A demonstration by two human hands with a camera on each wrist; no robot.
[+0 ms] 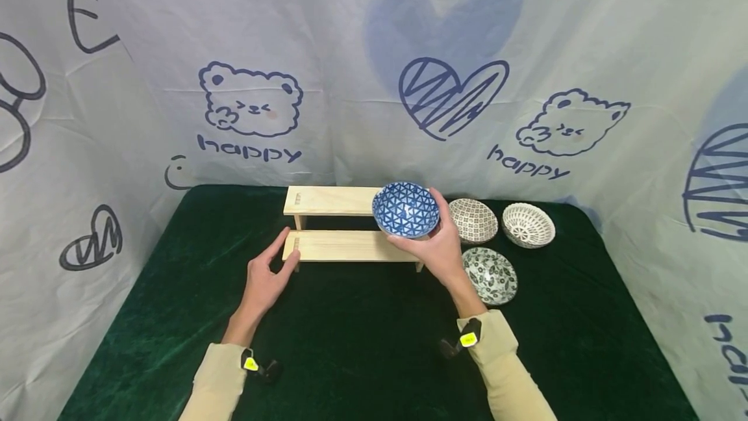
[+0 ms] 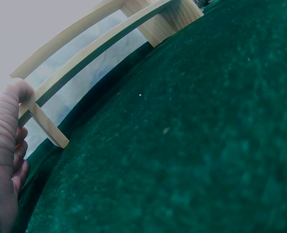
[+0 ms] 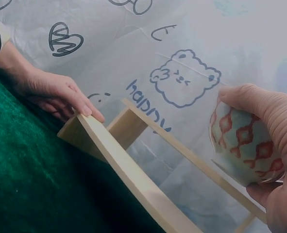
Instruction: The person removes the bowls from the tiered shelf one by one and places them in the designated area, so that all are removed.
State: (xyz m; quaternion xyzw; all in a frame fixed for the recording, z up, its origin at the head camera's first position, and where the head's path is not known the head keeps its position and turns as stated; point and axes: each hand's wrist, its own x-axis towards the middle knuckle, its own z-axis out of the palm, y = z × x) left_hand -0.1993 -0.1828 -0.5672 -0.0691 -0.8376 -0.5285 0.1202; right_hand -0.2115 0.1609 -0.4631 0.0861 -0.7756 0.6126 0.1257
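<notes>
A two-tier wooden display rack [image 1: 345, 246] stands on the green cloth, its back board higher than the front one. My left hand [image 1: 264, 283] grips the left end of the front board, and in the left wrist view the thumb [image 2: 21, 90] lies against the board's edge. My right hand [image 1: 442, 252] holds a bowl [image 1: 406, 210] above the rack's right part. Its inside has blue and white triangles; in the right wrist view, the bowl's outside [image 3: 245, 138] shows red diamonds. The bowl is tilted, with its inside toward the head camera.
Right of the rack sit a brown-patterned bowl [image 1: 472, 221], a white ribbed-pattern bowl [image 1: 528, 225] and a green floral dish [image 1: 491, 276]. The dish lies close beside my right forearm. A white printed curtain [image 1: 350, 51] hangs behind the green table cloth [image 1: 362, 343].
</notes>
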